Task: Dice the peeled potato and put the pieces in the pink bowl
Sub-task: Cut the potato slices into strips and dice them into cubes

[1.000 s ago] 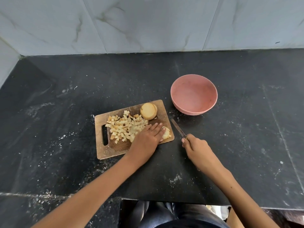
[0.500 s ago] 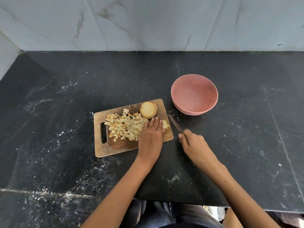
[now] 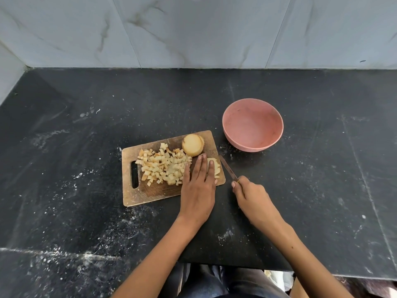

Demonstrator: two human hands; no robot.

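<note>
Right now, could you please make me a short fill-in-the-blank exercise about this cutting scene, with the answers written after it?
1. The pink bowl holds ____ potato pieces.
2. The knife is gripped by the ____ hand.
3. The left hand presses potato slices onto the wooden ____.
4. The heap of diced potato lies on the board between its handle slot and the ____ hand.

Answers: no; right; board; left

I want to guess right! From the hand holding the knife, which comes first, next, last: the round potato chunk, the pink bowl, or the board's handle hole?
From the right hand:
1. Round potato chunk, up-left on the board.
2. Pink bowl, straight beyond.
3. Handle hole, far left.
</note>
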